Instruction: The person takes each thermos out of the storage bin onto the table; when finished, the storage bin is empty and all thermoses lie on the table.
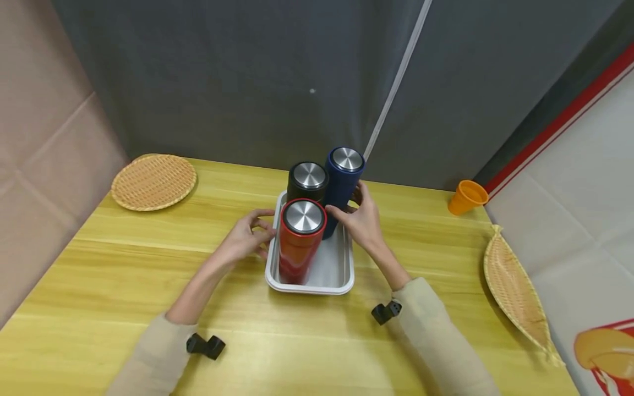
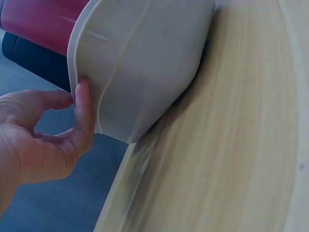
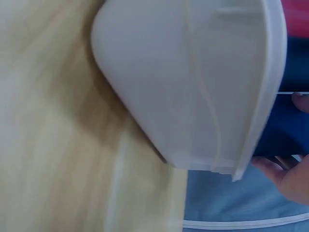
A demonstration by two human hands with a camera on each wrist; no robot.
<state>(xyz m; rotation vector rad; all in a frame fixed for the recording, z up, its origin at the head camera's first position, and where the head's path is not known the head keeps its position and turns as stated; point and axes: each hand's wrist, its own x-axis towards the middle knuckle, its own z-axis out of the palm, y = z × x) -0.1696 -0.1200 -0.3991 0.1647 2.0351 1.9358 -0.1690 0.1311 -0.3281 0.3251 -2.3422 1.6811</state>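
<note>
A white tray (image 1: 334,269) stands on the table and holds three thermos bottles with silver lids. The red thermos (image 1: 299,247) is at the front left, the black thermos (image 1: 302,190) behind it, and the blue thermos (image 1: 342,184) at the right. My left hand (image 1: 250,236) pinches the tray's left rim, with thumb and finger on either side of it in the left wrist view (image 2: 53,130). Around the blue thermos curl the thumb and fingers of my right hand (image 1: 364,217); part of its grip is hidden behind the bottle.
A round woven tray (image 1: 154,182) lies at the back left of the wooden table (image 1: 257,352). To the right are an orange cup (image 1: 466,198) and a boat-shaped woven basket (image 1: 515,286). A grey curtain (image 1: 223,82) hangs along the table's back edge.
</note>
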